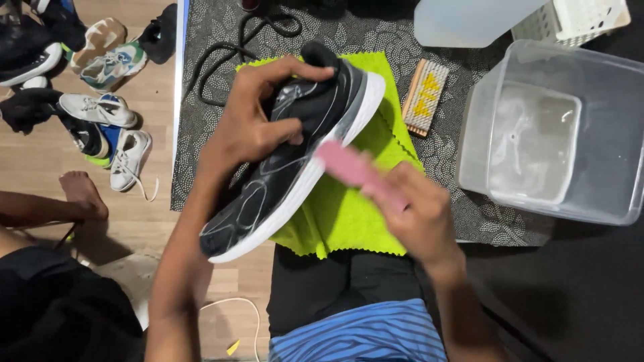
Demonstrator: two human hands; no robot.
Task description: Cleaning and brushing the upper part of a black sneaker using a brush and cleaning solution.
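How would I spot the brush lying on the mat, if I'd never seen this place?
Start at the big clear tub of water on the right. Just left of it, on the patterned mat beside the green cloth, lies the brush. It alone has a wooden back and yellow-and-white bristles.

A single view, taken from a camera on the person's head and facing almost straight down. It sits close over the hands, which fill the middle of the frame, forearms entering from the bottom edge. The patterned counter (469, 221) takes the upper middle and right of the frame; the wooden floor (154, 221) runs down the left. No second view overlaps it.
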